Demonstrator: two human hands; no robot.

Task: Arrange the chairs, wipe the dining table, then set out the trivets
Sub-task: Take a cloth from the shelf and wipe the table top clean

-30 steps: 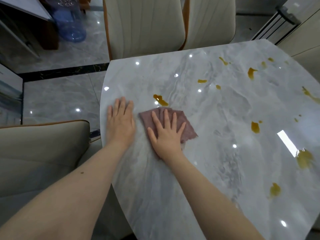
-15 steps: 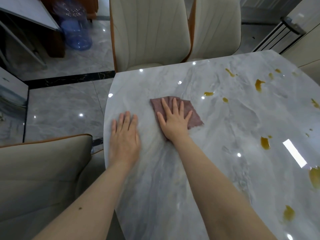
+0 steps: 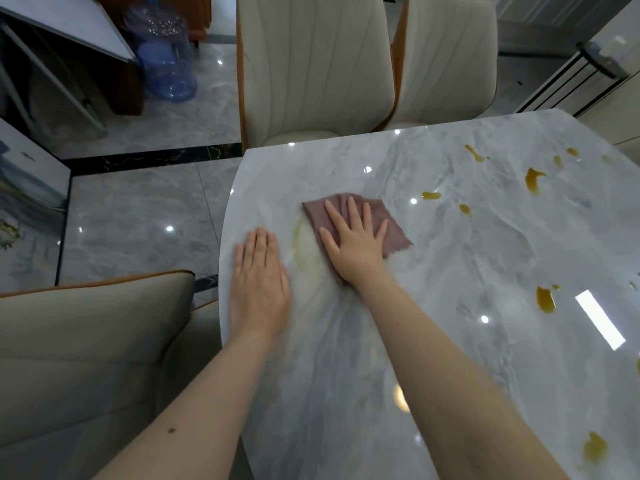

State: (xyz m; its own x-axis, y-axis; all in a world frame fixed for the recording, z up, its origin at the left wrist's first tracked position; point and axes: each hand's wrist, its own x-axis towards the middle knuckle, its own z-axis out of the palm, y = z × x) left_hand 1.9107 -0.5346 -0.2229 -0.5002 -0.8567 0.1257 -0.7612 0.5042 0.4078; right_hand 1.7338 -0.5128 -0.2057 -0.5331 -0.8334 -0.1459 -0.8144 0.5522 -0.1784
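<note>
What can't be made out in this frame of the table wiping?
Head view only:
- Tabletop under the cloth: covered by the cloth and the right hand, so any stain there is hidden.
- Table: its right and near parts are cut off by the frame edges.
- Trivets: none in view.
- Near chair: cut off by the left edge.
- Left hand: slightly blurred.

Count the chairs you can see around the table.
3. Two cream chairs stand side by side along the table's far edge, one left and one right. A third sits at the near left. Others may be out of frame.
</note>
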